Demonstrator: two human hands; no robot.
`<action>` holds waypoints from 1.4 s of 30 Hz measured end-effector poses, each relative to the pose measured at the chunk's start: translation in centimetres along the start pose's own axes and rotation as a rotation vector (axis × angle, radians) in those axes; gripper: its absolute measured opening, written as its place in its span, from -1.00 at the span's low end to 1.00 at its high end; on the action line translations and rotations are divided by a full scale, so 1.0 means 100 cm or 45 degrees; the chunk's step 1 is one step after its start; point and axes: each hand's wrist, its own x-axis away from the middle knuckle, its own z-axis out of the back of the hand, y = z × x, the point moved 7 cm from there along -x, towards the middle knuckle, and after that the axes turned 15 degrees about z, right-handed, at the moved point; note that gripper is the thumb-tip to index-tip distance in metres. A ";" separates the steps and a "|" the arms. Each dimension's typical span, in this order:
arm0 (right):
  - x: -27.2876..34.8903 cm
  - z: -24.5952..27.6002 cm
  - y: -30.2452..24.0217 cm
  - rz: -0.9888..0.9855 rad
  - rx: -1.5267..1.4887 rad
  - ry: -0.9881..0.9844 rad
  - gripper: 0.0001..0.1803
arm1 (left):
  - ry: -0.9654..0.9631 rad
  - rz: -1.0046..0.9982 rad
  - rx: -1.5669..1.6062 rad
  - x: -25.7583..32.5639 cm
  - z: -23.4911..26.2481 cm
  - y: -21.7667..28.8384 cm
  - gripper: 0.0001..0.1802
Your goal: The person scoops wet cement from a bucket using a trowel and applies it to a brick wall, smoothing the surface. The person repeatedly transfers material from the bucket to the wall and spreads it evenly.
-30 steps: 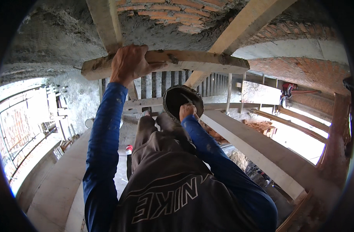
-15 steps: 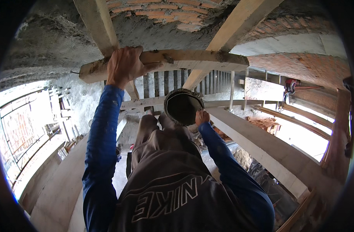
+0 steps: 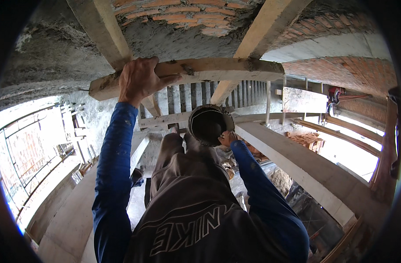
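In the upper left of the frame the left hand is clenched over a mortar-smeared wooden plank that runs crosswise under the brick-and-mortar ceiling. Near the centre, the right hand grasps the rim of a round dark bucket, its mouth facing the camera; the inside looks dark, and contents cannot be made out. A pale concrete beam runs toward the lower right.

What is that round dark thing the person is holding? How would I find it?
Start at the horizontal wooden plank gripped by the left hand. Look just below: the right hand holds a round black bucket. It is the only round, dark-hollowed thing among straight pale beams.
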 end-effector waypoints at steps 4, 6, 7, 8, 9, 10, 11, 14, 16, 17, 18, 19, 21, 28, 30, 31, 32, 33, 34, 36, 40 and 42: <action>0.002 -0.024 0.011 0.054 -0.117 0.047 -0.50 | 0.014 -0.025 -0.032 0.001 -0.001 0.000 -0.19; 0.004 -0.028 0.013 0.126 -0.199 0.209 -0.53 | 0.046 -0.035 0.006 0.002 0.002 0.001 -0.20; 0.009 -0.032 0.019 0.051 -0.232 0.218 -0.55 | 0.051 -0.040 -0.019 0.002 0.002 0.002 -0.21; 0.014 -0.032 0.017 0.143 -0.234 0.235 -0.56 | 0.035 -0.036 -0.025 0.002 0.002 0.002 -0.22; 0.022 -0.034 0.019 0.152 -0.236 0.180 -0.58 | 0.008 -0.019 -0.015 0.002 0.003 0.003 -0.22; 0.030 -0.031 0.019 0.174 -0.231 0.213 -0.60 | 0.004 -0.017 -0.038 0.002 0.004 0.004 -0.23; 0.039 -0.028 0.013 0.263 -0.145 0.199 -0.61 | -0.011 -0.006 -0.042 0.001 0.005 0.004 -0.24; 0.073 -0.015 0.012 0.163 -0.263 0.270 -0.64 | -0.049 -0.001 -0.001 -0.001 0.002 0.002 -0.24; 0.087 0.014 -0.013 0.387 -0.105 0.574 -0.64 | -0.068 -0.011 -0.027 0.002 -0.010 -0.003 -0.25; 0.089 0.030 -0.028 0.456 -0.021 0.706 -0.64 | -0.058 -0.025 -0.085 0.001 -0.016 -0.007 -0.26; 0.091 0.038 -0.033 0.442 -0.161 0.580 -0.62 | 0.063 -0.067 -0.109 0.000 -0.017 -0.010 -0.27; 0.095 0.054 -0.044 0.438 -0.112 0.584 -0.61 | 0.034 -0.079 -0.164 0.001 -0.027 -0.013 -0.29; 0.110 0.076 -0.054 0.230 -0.137 0.217 -0.58 | 0.218 -0.102 -0.219 0.008 -0.031 -0.019 -0.31; 0.159 0.292 -0.195 0.456 0.166 0.409 -0.63 | 0.054 0.022 0.020 0.006 -0.017 -0.015 -0.34; 0.161 0.344 -0.247 0.520 0.321 0.417 -0.64 | 0.017 0.022 0.020 0.006 -0.016 -0.015 -0.33; 0.163 0.368 -0.281 0.624 0.403 0.480 -0.64 | 0.007 0.013 0.001 0.006 -0.018 -0.015 -0.43; 0.160 0.391 -0.309 0.611 0.514 0.489 -0.65 | 0.095 0.012 0.007 0.007 -0.016 -0.017 -0.53; 0.158 0.413 -0.341 0.652 0.549 0.489 -0.65 | 0.190 0.003 0.007 0.006 -0.014 -0.018 -0.63; 0.162 0.433 -0.381 0.840 0.606 0.543 -0.69 | 0.223 -0.002 0.005 0.007 -0.017 -0.018 -0.73; 0.161 0.462 -0.451 0.995 0.825 0.599 -0.74 | 0.195 -0.009 0.095 0.005 -0.025 -0.018 -0.83; 0.133 0.489 -0.577 1.187 1.026 0.504 -0.73 | 0.204 0.012 0.168 0.003 -0.027 -0.020 -0.86; 0.122 0.484 -0.634 1.350 0.963 0.478 -0.72 | 0.169 0.042 0.179 0.004 -0.025 -0.021 -0.83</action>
